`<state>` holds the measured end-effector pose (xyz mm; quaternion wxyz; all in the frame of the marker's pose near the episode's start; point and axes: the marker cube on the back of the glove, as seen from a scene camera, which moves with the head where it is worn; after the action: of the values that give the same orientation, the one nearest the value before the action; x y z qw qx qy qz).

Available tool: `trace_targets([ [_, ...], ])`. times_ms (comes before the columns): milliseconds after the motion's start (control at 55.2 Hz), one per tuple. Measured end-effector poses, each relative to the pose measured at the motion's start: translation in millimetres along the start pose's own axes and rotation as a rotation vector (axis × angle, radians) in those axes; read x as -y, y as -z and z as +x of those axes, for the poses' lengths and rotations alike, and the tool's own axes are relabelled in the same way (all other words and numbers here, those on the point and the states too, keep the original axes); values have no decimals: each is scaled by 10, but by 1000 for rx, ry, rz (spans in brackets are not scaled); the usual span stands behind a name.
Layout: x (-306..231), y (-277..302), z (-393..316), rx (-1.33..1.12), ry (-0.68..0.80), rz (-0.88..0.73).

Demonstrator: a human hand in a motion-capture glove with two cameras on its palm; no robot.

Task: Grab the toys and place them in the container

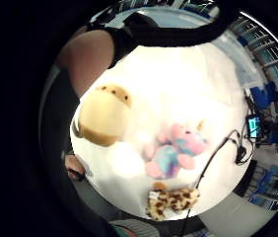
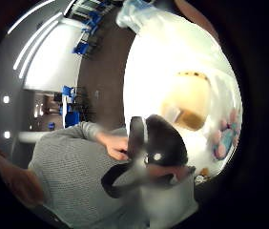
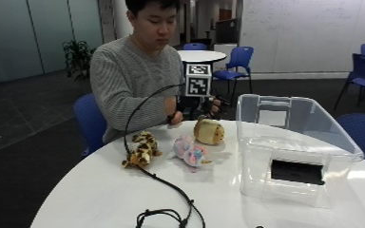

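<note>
No toy has been placed in the clear plastic container (image 3: 296,156) yet. The tan plush (image 3: 208,131) lies just below the gloved right hand (image 3: 209,105), whose finger state cannot be told; the pink unicorn plush (image 3: 190,152) and spotted giraffe plush (image 3: 141,148) lie farther off on the counter (image 3: 94,194).

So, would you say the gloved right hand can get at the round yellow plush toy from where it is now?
Probably yes. The gloved right hand hovers just behind the yellow plush toy, with nothing between them. The pink plush and clear container sit off to the sides, leaving the way free.
</note>
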<state>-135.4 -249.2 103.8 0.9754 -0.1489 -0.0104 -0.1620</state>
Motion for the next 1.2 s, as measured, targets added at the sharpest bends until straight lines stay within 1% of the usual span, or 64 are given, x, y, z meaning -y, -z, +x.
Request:
trace_targets([
  [181,139,-811,-48,-85,-61,-208],
  [254,154,-1014,-53,-144,-73,-235],
  [489,200,-1054,-39,-263,-67,-169],
  [562,231,-1022,137,-461,-81,-75],
  [580,243,-1014,155,-478,-84,-39],
  [598,255,-1009,137,-450,-81,0],
  [652,269,-972,16,-248,-66,86],
  [689,266,-895,-5,-164,-73,102],
  [743,255,-638,-14,-120,-95,141],
  [816,225,-100,-20,-124,-103,248],
  [888,185,564,29,-139,-88,351],
  [961,142,1053,121,-194,-43,406],
  [1015,133,1258,202,-211,-28,409],
  [1069,185,1373,255,-168,-79,410],
  [1142,325,1409,327,-151,-119,395],
  [1196,480,1419,359,-108,-111,372],
])
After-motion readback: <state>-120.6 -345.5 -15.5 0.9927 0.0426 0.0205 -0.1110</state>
